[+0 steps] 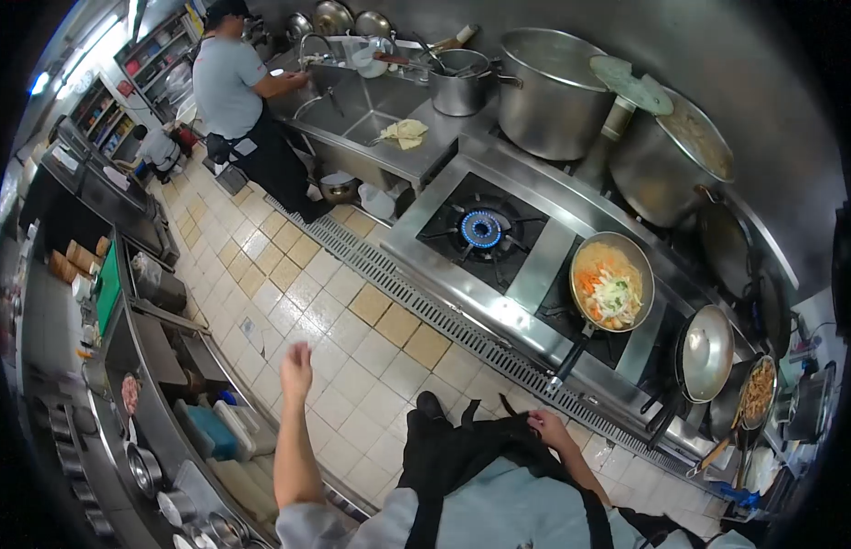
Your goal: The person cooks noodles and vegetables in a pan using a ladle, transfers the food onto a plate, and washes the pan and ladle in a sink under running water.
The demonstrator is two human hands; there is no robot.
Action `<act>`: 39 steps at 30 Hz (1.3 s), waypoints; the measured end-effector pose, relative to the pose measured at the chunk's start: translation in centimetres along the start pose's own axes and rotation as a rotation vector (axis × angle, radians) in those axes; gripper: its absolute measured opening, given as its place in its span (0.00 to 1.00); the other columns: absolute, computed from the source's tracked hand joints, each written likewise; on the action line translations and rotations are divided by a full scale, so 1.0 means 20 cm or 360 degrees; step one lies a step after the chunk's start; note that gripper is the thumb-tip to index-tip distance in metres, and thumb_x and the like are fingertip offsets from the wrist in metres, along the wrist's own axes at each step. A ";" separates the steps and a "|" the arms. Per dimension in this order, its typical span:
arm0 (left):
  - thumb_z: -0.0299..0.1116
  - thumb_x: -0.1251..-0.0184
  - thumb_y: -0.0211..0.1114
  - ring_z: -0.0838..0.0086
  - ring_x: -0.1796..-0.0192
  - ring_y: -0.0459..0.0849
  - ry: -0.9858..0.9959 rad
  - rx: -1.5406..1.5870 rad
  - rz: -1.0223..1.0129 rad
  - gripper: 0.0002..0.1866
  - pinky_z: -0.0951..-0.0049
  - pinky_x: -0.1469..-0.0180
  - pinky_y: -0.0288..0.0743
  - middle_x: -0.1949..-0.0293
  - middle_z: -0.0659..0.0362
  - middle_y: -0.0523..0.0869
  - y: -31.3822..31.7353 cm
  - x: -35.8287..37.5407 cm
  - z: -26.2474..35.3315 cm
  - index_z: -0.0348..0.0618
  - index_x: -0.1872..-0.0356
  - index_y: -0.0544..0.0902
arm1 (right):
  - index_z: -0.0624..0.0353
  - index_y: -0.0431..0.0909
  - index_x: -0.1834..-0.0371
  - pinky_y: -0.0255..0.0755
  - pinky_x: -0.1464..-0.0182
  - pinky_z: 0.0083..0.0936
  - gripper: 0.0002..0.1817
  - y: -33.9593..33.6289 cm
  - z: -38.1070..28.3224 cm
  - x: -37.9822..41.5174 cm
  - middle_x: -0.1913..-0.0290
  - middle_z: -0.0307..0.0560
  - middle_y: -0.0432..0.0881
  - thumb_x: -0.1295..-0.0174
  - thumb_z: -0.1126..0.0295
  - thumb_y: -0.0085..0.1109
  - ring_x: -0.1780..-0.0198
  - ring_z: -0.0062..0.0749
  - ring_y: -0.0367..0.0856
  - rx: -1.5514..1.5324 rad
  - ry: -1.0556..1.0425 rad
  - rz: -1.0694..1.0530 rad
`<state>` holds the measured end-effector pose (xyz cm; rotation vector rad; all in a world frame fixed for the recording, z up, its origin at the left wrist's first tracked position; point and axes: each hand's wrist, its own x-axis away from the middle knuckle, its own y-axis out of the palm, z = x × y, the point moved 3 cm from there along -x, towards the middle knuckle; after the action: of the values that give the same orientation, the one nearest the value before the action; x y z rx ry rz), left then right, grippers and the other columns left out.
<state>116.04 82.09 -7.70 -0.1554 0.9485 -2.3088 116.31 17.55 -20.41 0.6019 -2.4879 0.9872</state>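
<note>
Left fingers over aisle, perhaps half-curled

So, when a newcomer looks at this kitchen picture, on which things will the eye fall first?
Probably the lit burner, glowing blue on the stove, above the picture's middle. To its lower right, the frying pan of bright orange and pale food also stands out. Below, the left hand shows against the tiled floor, and the right hand is by the black apron.

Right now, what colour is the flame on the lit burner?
Blue; the flame shows best in the head view.
</note>
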 end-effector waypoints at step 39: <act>0.51 0.36 0.71 0.51 0.46 0.89 0.1233 -0.1557 -0.0534 0.23 0.53 0.44 0.83 0.52 0.47 0.91 1.18 -3.38 2.34 0.41 0.52 0.86 | 0.66 0.84 0.55 0.81 0.53 0.39 0.16 0.82 -0.38 -0.66 0.59 0.58 0.89 0.30 0.62 0.62 0.58 0.47 0.89 -0.0493 0.0776 0.0837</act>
<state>197.27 81.68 19.27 0.2238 2.5548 -1.9574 120.24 37.10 -30.87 -0.3720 -2.3036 0.7661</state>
